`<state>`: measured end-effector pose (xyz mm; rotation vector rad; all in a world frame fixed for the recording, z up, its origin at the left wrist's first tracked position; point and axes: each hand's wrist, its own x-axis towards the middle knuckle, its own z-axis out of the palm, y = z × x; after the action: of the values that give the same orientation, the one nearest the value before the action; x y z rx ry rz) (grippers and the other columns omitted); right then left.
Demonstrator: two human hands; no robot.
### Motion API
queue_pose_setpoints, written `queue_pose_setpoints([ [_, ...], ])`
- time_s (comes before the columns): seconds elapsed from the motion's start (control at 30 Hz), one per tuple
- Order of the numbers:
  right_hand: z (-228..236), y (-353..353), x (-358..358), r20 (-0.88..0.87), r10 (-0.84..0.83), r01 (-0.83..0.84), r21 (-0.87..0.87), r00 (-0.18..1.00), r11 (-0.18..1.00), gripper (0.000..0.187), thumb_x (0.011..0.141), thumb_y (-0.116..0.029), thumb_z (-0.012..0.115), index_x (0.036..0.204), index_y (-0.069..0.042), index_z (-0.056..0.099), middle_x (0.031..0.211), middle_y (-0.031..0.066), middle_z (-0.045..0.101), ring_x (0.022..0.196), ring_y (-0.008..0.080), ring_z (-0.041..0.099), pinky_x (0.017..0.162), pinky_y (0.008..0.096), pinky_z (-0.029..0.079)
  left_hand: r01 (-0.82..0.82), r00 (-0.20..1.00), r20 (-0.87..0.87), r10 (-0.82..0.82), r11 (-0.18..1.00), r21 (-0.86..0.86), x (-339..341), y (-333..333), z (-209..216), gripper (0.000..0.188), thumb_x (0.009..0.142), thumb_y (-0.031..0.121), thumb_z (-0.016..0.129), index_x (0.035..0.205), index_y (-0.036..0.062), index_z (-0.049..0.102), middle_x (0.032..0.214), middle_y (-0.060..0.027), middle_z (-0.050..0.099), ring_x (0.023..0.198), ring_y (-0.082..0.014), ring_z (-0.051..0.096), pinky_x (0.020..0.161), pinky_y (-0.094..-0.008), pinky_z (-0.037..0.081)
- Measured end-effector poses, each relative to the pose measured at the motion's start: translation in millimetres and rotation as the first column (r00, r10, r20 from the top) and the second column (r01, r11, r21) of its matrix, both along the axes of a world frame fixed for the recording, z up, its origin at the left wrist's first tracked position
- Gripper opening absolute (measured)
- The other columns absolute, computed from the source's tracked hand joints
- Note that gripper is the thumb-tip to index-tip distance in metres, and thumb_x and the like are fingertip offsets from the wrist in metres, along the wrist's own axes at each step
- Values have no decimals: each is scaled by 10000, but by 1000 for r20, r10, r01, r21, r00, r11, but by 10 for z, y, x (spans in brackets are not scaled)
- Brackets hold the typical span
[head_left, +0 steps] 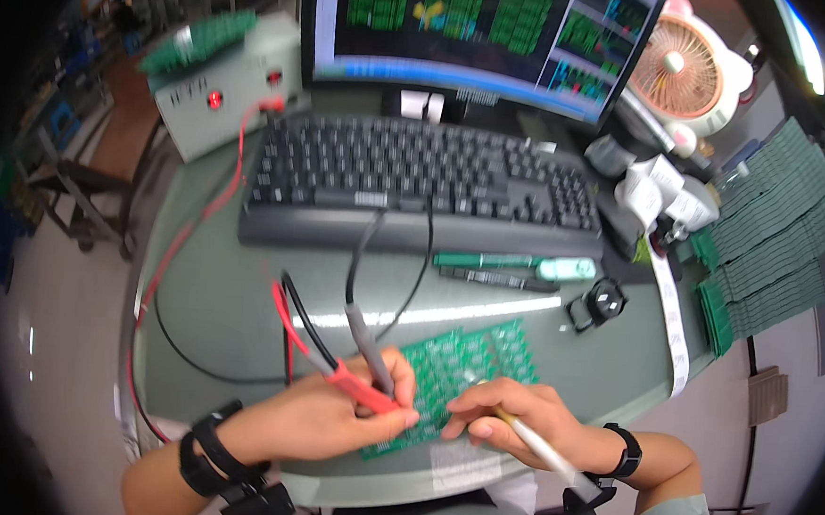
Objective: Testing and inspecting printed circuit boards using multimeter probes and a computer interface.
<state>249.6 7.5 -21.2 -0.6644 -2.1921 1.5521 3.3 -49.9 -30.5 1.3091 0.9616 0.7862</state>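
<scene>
My left hand (356,415) is closed around two test probes, a red probe (364,390) and a grey probe (364,341), whose cables rise behind it. Their tips are hidden by my fingers. Between my fingers and thumb, my right hand (525,420) grips a slim pen-like tool (538,445), white with a yellowish section. Its wider grey end points down toward my wrist; I cannot tell its exact kind. Under both hands lies a green circuit board panel (439,363) with rows of small repeated sections, flat on the greenish table mat.
Ahead are a keyboard (418,168) and a monitor (446,23). A light box (225,86) with red sockets bears green boards at left. Pens (488,262), a small black object (603,302), a paper strip (668,320) and stacked green boards (773,232) stand toward the right, with a fan (688,71) behind.
</scene>
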Motion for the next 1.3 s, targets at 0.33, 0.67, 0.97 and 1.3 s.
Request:
queue_pose_setpoints([
  [0.33,282,242,-679,42,158,-164,199,986,966,311,889,-189,671,1162,-66,587,734,57,636,664,154,628,582,286,478,5,997,-79,-5,1000,0,33,-62,98,261,885,188,653,1043,10,546,900,-23,562,829,-123,541,716,-297,448],
  [0.67,270,308,-133,102,-57,53,43,993,998,314,873,-259,711,780,-54,492,676,8,495,642,94,541,568,270,431,-65,996,-63,62,997,-49,31,-138,52,241,894,171,658,1006,72,469,850,21,504,714,-46,472,622,-225,404],
  [0.97,11,258,103,-22,-64,60,-149,998,987,231,858,-152,723,821,-44,522,684,-11,591,589,37,505,509,225,380,-84,996,-36,83,996,-37,27,-65,71,288,845,-21,650,837,84,382,891,-3,427,772,-55,410,701,-226,428],
  [1.3,-112,217,81,-91,-34,32,-32,995,999,260,823,-153,762,804,-51,524,689,34,623,589,61,555,499,233,406,-65,997,-47,69,996,68,16,-79,-6,302,824,-14,665,831,91,381,898,-20,424,753,-69,401,648,-223,382],
])
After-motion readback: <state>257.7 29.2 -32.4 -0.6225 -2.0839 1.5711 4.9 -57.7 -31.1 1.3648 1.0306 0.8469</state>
